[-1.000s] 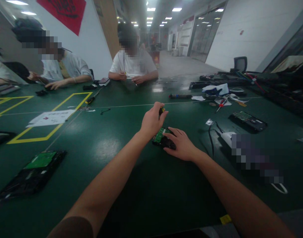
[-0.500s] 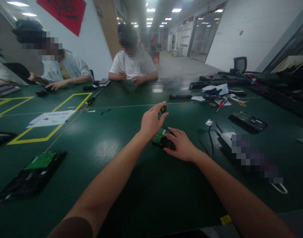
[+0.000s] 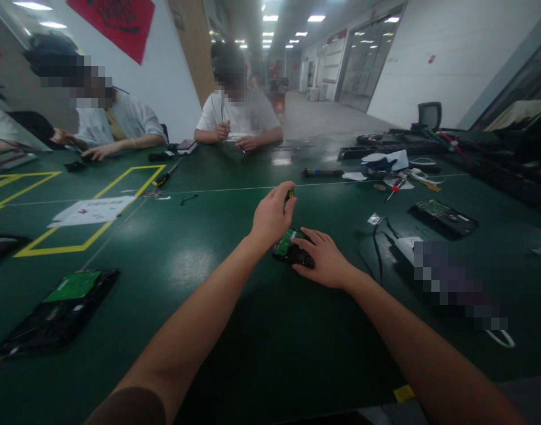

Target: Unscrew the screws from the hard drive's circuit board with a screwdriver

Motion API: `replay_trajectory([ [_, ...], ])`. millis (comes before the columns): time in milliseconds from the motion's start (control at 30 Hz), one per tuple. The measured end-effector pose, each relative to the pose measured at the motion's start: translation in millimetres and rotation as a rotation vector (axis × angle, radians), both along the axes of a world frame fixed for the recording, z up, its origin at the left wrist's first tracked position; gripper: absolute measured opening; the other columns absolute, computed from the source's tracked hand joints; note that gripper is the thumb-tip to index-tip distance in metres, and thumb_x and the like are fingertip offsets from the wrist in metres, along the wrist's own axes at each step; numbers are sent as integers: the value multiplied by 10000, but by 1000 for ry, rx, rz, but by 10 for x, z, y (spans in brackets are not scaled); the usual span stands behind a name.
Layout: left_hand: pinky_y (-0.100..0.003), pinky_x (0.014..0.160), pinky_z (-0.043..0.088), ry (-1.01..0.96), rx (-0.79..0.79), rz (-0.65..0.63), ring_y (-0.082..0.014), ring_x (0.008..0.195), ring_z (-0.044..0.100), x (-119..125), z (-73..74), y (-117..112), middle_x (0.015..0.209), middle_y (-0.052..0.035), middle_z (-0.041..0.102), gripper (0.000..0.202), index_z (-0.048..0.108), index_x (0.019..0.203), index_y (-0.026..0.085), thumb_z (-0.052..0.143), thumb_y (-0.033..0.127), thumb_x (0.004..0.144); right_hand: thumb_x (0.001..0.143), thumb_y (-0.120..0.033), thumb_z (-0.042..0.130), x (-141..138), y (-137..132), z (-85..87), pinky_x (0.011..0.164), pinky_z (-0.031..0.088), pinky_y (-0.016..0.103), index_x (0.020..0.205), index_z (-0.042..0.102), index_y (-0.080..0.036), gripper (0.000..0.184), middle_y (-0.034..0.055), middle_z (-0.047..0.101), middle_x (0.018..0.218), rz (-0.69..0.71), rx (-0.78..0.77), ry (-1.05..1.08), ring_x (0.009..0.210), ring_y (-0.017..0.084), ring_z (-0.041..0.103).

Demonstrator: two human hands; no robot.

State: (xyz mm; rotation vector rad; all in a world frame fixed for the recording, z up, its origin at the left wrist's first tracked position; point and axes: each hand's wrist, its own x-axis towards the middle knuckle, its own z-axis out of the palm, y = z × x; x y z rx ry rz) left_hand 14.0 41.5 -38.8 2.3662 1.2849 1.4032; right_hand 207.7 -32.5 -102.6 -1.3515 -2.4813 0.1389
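Observation:
In front of me, a small black device with a green circuit board [image 3: 283,249] lies on the table. My right hand [image 3: 327,258] grips its right side, fingers resting over the top and thumb at the near edge. Above the board's far end, my left hand [image 3: 271,213] is closed around a black-and-yellow screwdriver handle [image 3: 290,195]. The handle looks upright. My left fingers and hand hide the shaft and tip, so I cannot tell whether it touches the board.
Similar opened devices lie at the left [image 3: 60,310] and the right [image 3: 443,217]. A blurred-out long object with a cable [image 3: 406,245] sits right of my hand. Another screwdriver [image 3: 162,178] and a paper sheet [image 3: 91,211] are farther left. Two people [image 3: 239,118] work across the table.
The screwdriver handle has tilted or turned slightly in my left hand, and the left fingers have shifted a little. My right hand and the device stay put.

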Motion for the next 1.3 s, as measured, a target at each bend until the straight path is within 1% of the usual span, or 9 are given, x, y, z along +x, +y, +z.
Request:
replay_trajectory([
  [100, -381, 964, 552, 15, 45, -4, -221, 1106, 653, -10, 14, 4, 1264, -112, 655, 334, 611, 1316, 226, 515, 194, 997, 893, -555, 669, -6, 1, 4, 1188, 280, 624, 1478, 542, -257, 668, 165, 425, 1602, -3, -4, -1, 1448, 396, 411],
  [300, -385, 978, 549, 26, 14, -3, -220, 1115, 664, -17, 16, -8, 1278, -110, 677, 369, 594, 1367, 224, 500, 193, 1012, 892, -537, 671, -14, -7, 23, 1191, 280, 610, 1476, 544, -247, 664, 170, 418, 1606, -8, -15, 4, 1453, 400, 404],
  [400, -394, 946, 557, 23, 7, 37, -223, 1054, 690, -13, 17, -14, 1281, -111, 697, 358, 580, 1360, 223, 552, 240, 1003, 894, -535, 667, -12, -12, 28, 1189, 283, 608, 1480, 539, -245, 666, 174, 410, 1612, -9, -16, 0, 1451, 402, 407],
  [533, -382, 861, 573, 4, -36, 99, -218, 909, 723, -16, 1, 4, 1177, -107, 741, 356, 569, 1314, 226, 629, 325, 977, 890, -546, 669, -10, -13, 32, 1185, 289, 610, 1482, 536, -240, 680, 183, 410, 1608, -12, -20, -5, 1447, 408, 412],
  [700, -353, 802, 578, -82, -73, 122, -214, 862, 733, -33, -15, 18, 1063, -78, 756, 363, 540, 1238, 253, 702, 365, 932, 893, -549, 665, -4, -4, 21, 1187, 275, 625, 1480, 536, -247, 673, 178, 411, 1609, -3, -12, 1, 1449, 403, 409],
  [867, -342, 792, 571, -80, -117, 114, -212, 862, 737, -20, -1, -6, 1023, -67, 750, 304, 508, 1253, 264, 625, 307, 975, 891, -548, 674, -9, 2, 20, 1193, 274, 612, 1482, 538, -234, 682, 191, 417, 1602, 1, -9, -11, 1446, 399, 417],
  [1100, -351, 797, 569, -64, -103, 90, -212, 851, 728, 22, -12, -26, 1041, -88, 741, 344, 461, 1304, 245, 581, 289, 985, 891, -548, 675, -12, -10, 26, 1185, 290, 611, 1472, 549, -231, 673, 188, 411, 1605, -9, -4, -11, 1445, 404, 416],
  [1233, -374, 820, 564, -20, -76, 88, -221, 872, 708, 11, -6, -22, 1036, -96, 727, 285, 493, 1264, 229, 552, 295, 994, 888, -545, 679, -14, -13, 29, 1179, 301, 613, 1470, 550, -241, 668, 181, 411, 1607, -7, -6, -2, 1441, 401, 421],
  [1300, -380, 855, 561, 10, -42, 68, -219, 919, 691, 4, 7, -20, 1101, -100, 711, 265, 528, 1260, 232, 536, 280, 999, 886, -543, 681, -15, -14, 32, 1181, 302, 611, 1469, 550, -244, 668, 177, 415, 1605, -11, -8, -3, 1445, 402, 417],
])
